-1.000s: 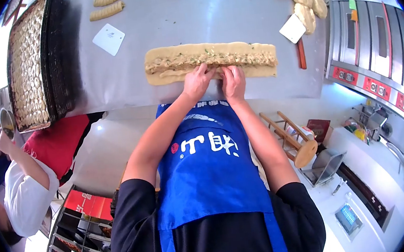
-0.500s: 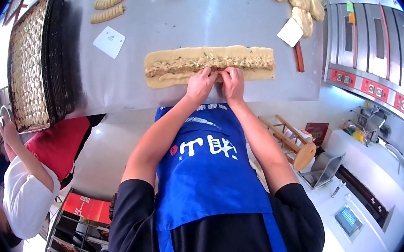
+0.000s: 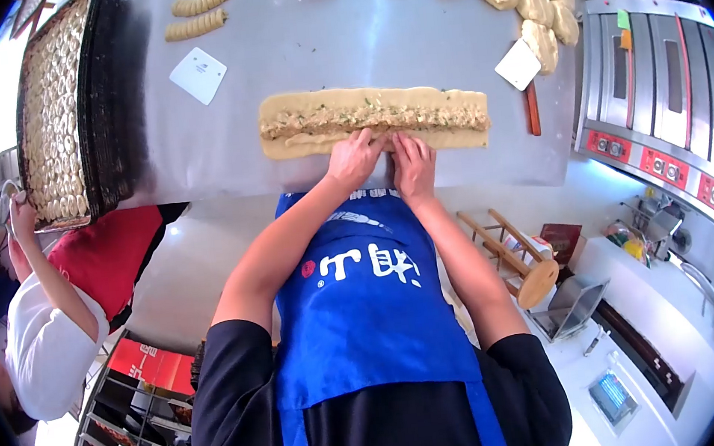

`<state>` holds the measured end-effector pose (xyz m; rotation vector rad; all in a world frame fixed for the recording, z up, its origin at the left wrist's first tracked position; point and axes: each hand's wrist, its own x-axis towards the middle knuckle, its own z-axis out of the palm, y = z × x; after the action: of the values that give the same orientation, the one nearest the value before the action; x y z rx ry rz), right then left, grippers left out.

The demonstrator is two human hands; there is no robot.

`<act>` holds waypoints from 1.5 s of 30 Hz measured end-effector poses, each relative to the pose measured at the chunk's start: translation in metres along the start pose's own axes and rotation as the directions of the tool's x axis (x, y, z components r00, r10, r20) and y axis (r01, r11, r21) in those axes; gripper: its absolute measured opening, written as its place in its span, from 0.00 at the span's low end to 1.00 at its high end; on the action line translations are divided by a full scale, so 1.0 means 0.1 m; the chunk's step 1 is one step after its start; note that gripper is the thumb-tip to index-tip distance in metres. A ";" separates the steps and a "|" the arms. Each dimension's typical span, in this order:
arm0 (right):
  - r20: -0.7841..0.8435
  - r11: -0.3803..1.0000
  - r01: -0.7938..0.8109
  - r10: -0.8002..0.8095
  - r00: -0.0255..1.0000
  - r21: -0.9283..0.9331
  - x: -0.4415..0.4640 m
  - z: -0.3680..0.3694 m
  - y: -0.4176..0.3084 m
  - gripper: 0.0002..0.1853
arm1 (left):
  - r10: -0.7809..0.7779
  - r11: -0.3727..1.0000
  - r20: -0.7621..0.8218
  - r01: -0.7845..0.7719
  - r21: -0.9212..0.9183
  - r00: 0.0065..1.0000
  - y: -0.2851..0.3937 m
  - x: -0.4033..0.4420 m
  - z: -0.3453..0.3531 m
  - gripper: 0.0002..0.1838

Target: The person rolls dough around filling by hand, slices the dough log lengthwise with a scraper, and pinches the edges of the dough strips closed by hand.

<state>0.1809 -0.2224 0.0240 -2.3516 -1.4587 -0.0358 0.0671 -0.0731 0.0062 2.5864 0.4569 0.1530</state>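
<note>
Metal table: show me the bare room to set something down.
Mostly bare: the middle beyond the filled dough sheet, and the near-left patch between sheet and tray stack. Crowded: the right side, with dough lumps, a white scraper and brown stick.

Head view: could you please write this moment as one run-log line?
long flat tan dough strip: on grey metal table | speckled chopped filling: lengthwise along strip | left hand: pinching near edge | right hand: likewise, beside left

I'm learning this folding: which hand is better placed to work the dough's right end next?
Probably the right hand: it touches the dough closer to that end; the left hand would have to reach past it.
</note>
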 end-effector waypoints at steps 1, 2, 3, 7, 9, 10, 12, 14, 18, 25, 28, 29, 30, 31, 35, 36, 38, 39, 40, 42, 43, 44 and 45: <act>0.037 1.000 -0.020 0.020 0.999 0.019 0.01 0.00 -0.01 0.23 | -0.001 1.000 -0.005 0.001 0.005 1.000 0.01 0.00 -0.08 0.21; 0.034 0.999 -0.021 0.019 0.999 0.043 0.02 -0.02 0.01 0.25 | 0.012 1.000 -0.073 -0.014 -0.026 0.997 0.01 -0.02 -0.17 0.21; 0.031 0.999 -0.016 0.015 0.999 0.049 0.04 -0.06 -0.02 0.25 | 0.024 0.998 -0.137 -0.032 -0.057 0.990 0.01 -0.07 -0.27 0.22; 0.051 0.989 0.046 -0.054 0.997 0.140 0.04 -0.07 -0.15 0.28 | 0.105 0.993 -0.181 -0.113 -0.032 0.978 -0.30 -0.54 -0.46 0.29; 0.196 0.987 0.114 -0.135 0.971 0.116 -0.03 0.05 -0.13 0.29 | 0.113 0.993 -0.114 -0.115 -0.005 0.987 -0.52 -0.77 -0.47 0.32; 0.220 0.983 0.090 -0.125 0.968 0.161 -0.01 0.04 -0.12 0.30 | 0.083 0.997 -0.088 -0.082 0.009 0.993 -0.61 -0.87 -0.46 0.32; 0.158 0.975 0.127 -0.157 0.975 0.185 0.07 0.04 -0.19 0.31 | 0.070 0.996 -0.047 -0.067 0.065 0.996 -0.76 -0.98 -0.46 0.34; 0.121 0.950 0.195 -0.229 0.966 0.243 0.19 -0.10 -0.36 0.34 | 0.056 0.998 -0.046 -0.055 0.030 0.997 -0.75 -0.96 -0.52 0.33; 0.214 0.880 0.252 -0.358 0.909 0.404 0.24 0.17 -0.62 0.36 | -0.035 0.999 -0.161 0.040 0.029 0.986 -0.70 -0.96 -0.55 0.32; 0.221 0.897 0.257 -0.350 0.910 0.360 0.31 0.20 -0.80 0.36 | -0.122 0.992 -0.206 0.123 -0.011 0.971 -0.79 -1.01 -0.64 0.30; 0.277 0.902 0.236 -0.346 0.896 0.362 0.31 0.29 -0.84 0.37 | -0.054 0.982 -0.185 0.086 0.168 0.981 -0.97 -1.12 -0.70 0.33; 0.279 0.900 0.247 -0.356 0.892 0.358 0.33 0.30 -0.83 0.37 | -0.045 0.983 -0.192 0.078 0.167 0.980 -0.99 -1.11 -0.68 0.33; 0.282 0.901 0.212 -0.330 0.901 0.379 0.36 0.25 -0.83 0.40 | -0.085 0.988 -0.186 0.107 0.113 0.979 -0.94 -1.10 -0.71 0.34; 0.281 0.903 0.214 -0.329 0.901 0.372 0.36 0.20 -0.85 0.40 | -0.127 0.988 -0.179 0.140 0.061 0.976 -0.89 -1.10 -0.75 0.34; 0.294 0.909 0.221 -0.332 0.897 0.353 0.35 0.14 -0.92 0.42 | 0.038 0.998 -0.193 -0.028 0.056 0.980 -0.81 -1.07 -0.78 0.37; 0.327 0.911 0.236 -0.349 0.878 0.338 0.37 0.16 -0.90 0.42 | 0.055 0.998 -0.148 -0.052 0.021 0.987 -0.80 -1.02 -0.74 0.38; 0.285 0.904 0.256 -0.360 0.889 0.343 0.39 0.18 -0.89 0.40 | 0.058 0.998 -0.073 -0.060 -0.020 0.996 -0.79 -0.95 -0.69 0.40; 0.282 0.908 0.250 -0.350 0.893 0.335 0.40 0.15 -0.89 0.40 | 0.071 0.997 -0.072 -0.072 -0.021 0.995 -0.80 -0.93 -0.68 0.40; 0.244 0.912 0.224 -0.317 0.917 0.342 0.35 0.10 -0.89 0.38 | 0.096 0.995 -0.070 -0.099 -0.035 0.993 -0.79 -0.95 -0.67 0.41; 0.162 0.913 0.221 -0.289 0.943 0.342 0.26 0.00 -0.84 0.34 | 0.136 0.989 -0.065 -0.139 -0.047 0.989 -0.77 -0.91 -0.70 0.42; 0.160 0.917 0.212 -0.277 0.947 0.337 0.21 -0.04 -0.79 0.34 | 0.164 0.983 -0.053 -0.167 -0.074 0.985 -0.73 -0.90 -0.73 0.42; 0.139 0.940 0.192 -0.238 0.961 0.282 0.14 -0.08 -0.74 0.34 | 0.189 0.976 -0.041 -0.192 -0.106 0.981 -0.68 -0.91 -0.75 0.42; 0.119 0.959 0.170 -0.200 0.972 0.227 0.05 -0.11 -0.67 0.34 | 0.196 0.973 -0.035 -0.199 -0.116 0.980 -0.64 -0.92 -0.71 0.42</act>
<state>0.1272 -0.1951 0.0555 -2.0744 -1.6565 0.2330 -0.0517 -0.0205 0.0334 2.5102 0.1906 0.2708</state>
